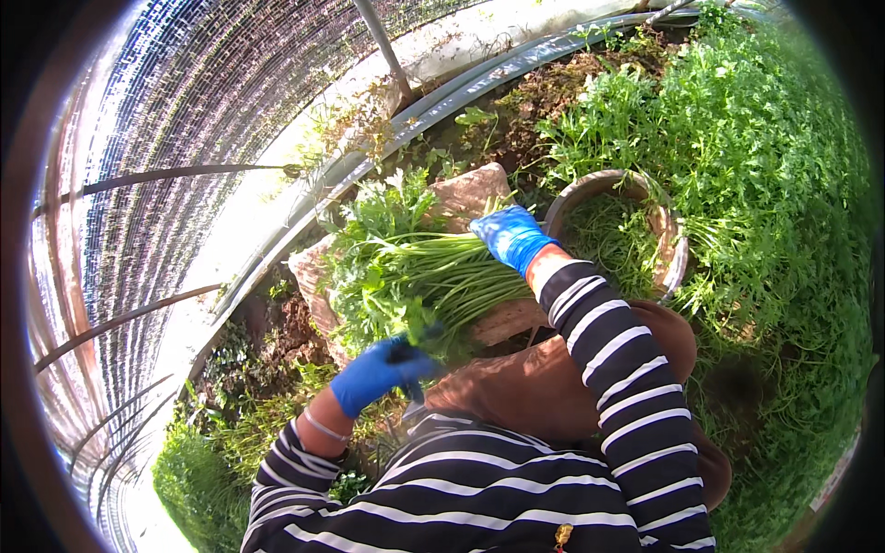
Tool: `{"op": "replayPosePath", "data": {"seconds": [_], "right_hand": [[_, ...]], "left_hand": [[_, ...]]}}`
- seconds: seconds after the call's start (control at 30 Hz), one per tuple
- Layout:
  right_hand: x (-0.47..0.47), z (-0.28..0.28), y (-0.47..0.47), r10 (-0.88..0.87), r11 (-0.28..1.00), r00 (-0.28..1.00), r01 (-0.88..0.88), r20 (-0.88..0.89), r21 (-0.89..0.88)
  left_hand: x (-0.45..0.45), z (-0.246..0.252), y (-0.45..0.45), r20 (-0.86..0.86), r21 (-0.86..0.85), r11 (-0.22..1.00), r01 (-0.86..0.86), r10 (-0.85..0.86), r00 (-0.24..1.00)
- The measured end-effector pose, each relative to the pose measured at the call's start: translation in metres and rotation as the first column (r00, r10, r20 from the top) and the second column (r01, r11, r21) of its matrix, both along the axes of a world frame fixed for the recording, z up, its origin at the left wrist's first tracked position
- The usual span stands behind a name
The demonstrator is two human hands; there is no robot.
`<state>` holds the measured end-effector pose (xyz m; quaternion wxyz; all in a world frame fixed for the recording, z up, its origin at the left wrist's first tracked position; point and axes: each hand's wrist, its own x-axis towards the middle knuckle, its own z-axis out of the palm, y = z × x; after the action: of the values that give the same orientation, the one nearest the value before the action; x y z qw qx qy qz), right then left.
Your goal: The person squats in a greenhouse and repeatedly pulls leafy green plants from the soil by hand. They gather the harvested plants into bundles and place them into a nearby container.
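Note:
A thick bunch of leafy greens [449, 276] lies crosswise in front of me, its long stems to the right and feathery leaves to the left. It rests on a flat reddish-brown support [477, 190] that looks like wood. My right hand [510, 235], in a blue glove, grips stems at their cut-end side. In a matching glove, my left hand [384, 373] is near the lower edge of the leaves. Its fingers are blurred, and whether they hold a leaf or stem is unclear.
A round tub [608, 181] right of my right hand contains loose green stems and leaves. Dense growing greens [767, 166] fill the right side. Behind the bunch runs a plastic-covered greenhouse edge [442, 104] with a metal pole [384, 45]. My bent brown-trousered leg [518, 390] borders the support.

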<state>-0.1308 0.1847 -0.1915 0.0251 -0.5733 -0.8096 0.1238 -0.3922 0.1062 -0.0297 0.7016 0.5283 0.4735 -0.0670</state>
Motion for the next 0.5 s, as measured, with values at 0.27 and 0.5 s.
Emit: {"op": "replayPosePath", "data": {"seconds": [0.27,0.5], "right_hand": [[-0.016,-0.001,0.01,-0.015,0.999,1.0,0.015,0.015,-0.041],[-0.012,-0.008,0.01,-0.016,0.993,0.987,-0.003,0.162,0.114]], "left_hand": [[0.114,-0.067,0.051,-0.119,0.975,0.188,0.123,-0.03,0.992],[0.102,-0.169,0.067,-0.256,0.96,0.146,0.239,0.109,0.961]]}}
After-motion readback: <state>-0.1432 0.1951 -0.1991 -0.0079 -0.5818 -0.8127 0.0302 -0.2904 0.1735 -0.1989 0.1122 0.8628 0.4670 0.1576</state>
